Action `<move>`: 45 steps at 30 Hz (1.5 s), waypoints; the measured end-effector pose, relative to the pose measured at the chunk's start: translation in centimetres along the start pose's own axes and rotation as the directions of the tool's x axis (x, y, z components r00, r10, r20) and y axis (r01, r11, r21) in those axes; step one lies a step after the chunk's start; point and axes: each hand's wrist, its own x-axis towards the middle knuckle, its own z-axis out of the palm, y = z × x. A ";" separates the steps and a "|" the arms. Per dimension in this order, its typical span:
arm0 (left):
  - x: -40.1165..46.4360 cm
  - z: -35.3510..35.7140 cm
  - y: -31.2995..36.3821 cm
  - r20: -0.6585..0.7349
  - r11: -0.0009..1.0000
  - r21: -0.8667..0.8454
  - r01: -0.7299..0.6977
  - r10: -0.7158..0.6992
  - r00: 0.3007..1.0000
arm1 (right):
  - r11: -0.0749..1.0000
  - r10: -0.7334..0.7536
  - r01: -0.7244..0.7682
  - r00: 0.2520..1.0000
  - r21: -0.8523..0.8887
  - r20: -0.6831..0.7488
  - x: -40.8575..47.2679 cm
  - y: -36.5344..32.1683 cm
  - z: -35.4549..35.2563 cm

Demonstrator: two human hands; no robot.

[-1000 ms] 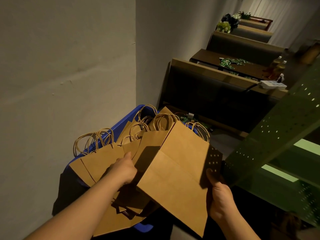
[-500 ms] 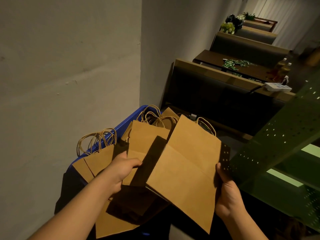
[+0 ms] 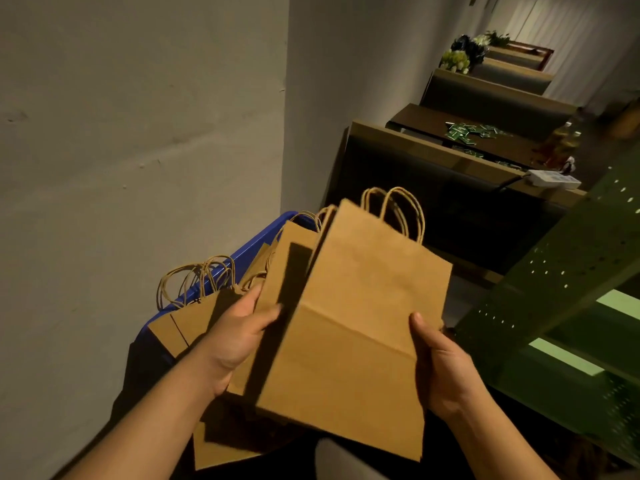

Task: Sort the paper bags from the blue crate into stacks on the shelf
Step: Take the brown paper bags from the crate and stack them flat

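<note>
The right hand (image 3: 440, 365) grips the right edge of a flat, folded brown paper bag with twisted paper handles (image 3: 360, 327), thumb on its face. The left hand (image 3: 239, 337) pinches a second folded brown paper bag (image 3: 294, 251), tucked just behind the first at ten o'clock. More brown bags (image 3: 197, 313) lie in the blue plastic crate (image 3: 249, 251) at nine o'clock below. The green perforated metal shelf (image 3: 554, 289) stands at three o'clock.
</note>
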 end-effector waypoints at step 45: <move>6.9 1.9 -3.2 -0.198 0.899 0.358 0.254 -0.193 0.961 | 0.992 -0.101 0.084 0.974 -0.091 -0.202 -0.3 1.3 -3.3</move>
